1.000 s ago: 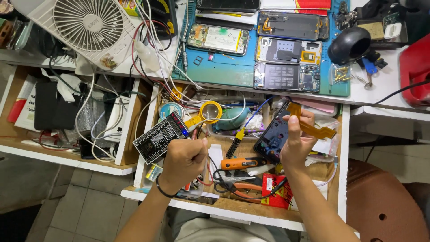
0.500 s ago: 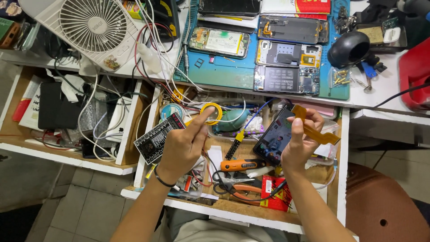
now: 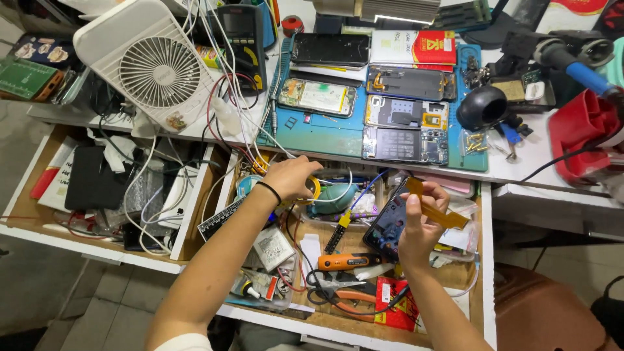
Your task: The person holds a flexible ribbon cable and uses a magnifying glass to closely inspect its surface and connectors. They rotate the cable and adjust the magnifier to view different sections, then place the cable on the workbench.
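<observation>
- Head view, left to right; open drawer [image 3: 484,260] under the bench, both my hands in it.
- Far left: white fan [image 3: 153,68] on the bench, second drawer with a black pouch [image 3: 93,177] and white cables. Not in my way.
- My left hand [image 3: 290,177] reaches to the drawer's back edge, fingers curled over a yellow tape roll [image 3: 314,189]. Cannot tell if it is actually gripped; the hand hides most of it.
- Roll is probably light and stiff, best taken by the ring's edge. Wires [image 3: 224,123] hanging off the bench cross right above it, easy to snag.
- Middle of drawer: teal lump [image 3: 333,198], screwdriver [image 3: 339,234], orange tool [image 3: 346,261], pliers [image 3: 338,298]. Crowded, little room to set anything down.
- My right hand [image 3: 419,224] is closed on a dark phone [image 3: 390,227], held tilted above the drawer, thumb and fingers pinching a yellow flex strip [image 3: 439,209] that sticks out to the right.
- Phone: I'd say light, rigid, slick, likely fragile. Hold by the side edges.
- Strip: thin, floppy, probably tears or creases easily. Pinch flat, no yanking.
- Above on the blue mat [image 3: 325,133]: several opened phones, loose screws [image 3: 476,142] at right. Red tool [image 3: 582,133] far right.
</observation>
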